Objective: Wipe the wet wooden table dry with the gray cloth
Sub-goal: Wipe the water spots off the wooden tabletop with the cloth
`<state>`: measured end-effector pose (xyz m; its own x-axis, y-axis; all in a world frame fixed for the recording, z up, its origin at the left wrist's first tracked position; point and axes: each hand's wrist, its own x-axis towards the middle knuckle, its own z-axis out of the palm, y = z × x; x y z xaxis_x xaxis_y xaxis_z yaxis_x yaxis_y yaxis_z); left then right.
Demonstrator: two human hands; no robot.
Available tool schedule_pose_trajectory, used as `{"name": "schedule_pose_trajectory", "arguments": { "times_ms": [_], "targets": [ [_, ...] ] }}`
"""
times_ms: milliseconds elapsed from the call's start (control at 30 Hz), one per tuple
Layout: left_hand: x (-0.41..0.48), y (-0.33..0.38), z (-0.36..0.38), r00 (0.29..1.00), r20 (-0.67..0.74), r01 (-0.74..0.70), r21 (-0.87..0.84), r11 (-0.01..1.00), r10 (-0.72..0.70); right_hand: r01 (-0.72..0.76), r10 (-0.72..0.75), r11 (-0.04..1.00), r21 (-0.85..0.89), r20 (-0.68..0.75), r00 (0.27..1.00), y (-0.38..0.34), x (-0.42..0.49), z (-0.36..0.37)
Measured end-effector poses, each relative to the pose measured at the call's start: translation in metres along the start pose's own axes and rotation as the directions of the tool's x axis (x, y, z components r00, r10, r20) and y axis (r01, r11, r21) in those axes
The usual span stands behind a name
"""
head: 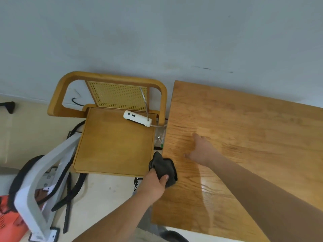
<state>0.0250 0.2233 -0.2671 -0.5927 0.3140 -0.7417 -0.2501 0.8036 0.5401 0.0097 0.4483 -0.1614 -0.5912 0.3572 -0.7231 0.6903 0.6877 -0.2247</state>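
Gripping gray cloth [164, 169], left hand [153, 185] sits at left edge of wooden table [244, 128]; wet sheen [209, 187] lies just right of it. Right hand [201, 151] rests flat, uncurled, farther in.

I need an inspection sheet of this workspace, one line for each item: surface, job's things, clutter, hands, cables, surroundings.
Surface: wooden table, with a glossy wet sheen on its near left part.
Job's things: gray cloth, bunched at the table's left edge.
Clutter: white device with a metal tube, lying on the chair seat.
Hands: left hand grips the gray cloth; right hand rests on the table with fingers straight.
Cables: black cables on the floor left of the chair.
Surroundings: wooden chair beside the table, white frame, orange object, gray wall.
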Motion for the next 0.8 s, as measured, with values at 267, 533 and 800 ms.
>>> {"name": "schedule_pose_trajectory", "arguments": {
  "times_ms": [267, 533, 800],
  "targets": [
    [0.119, 0.127, -0.059, 0.993, -0.031, -0.112, 0.092, 0.989, 0.115, -0.096, 0.074, 0.978, -0.185, -0.12, 0.99, -0.03, 0.086, -0.066],
    [0.102, 0.128, -0.047, 0.924, -0.19, -0.236, 0.398, 0.887, 0.332, -0.234, 0.191, 0.932, -0.276, -0.173, 0.966, -0.038, 0.135, -0.1],
    [0.173, 0.205, -0.086, 0.919, -0.154, -0.267, 0.435, 0.86, 0.364, -0.255, 0.228, 0.94, -0.226, -0.136, 0.964, -0.039, 0.147, -0.11]
  ]
}}
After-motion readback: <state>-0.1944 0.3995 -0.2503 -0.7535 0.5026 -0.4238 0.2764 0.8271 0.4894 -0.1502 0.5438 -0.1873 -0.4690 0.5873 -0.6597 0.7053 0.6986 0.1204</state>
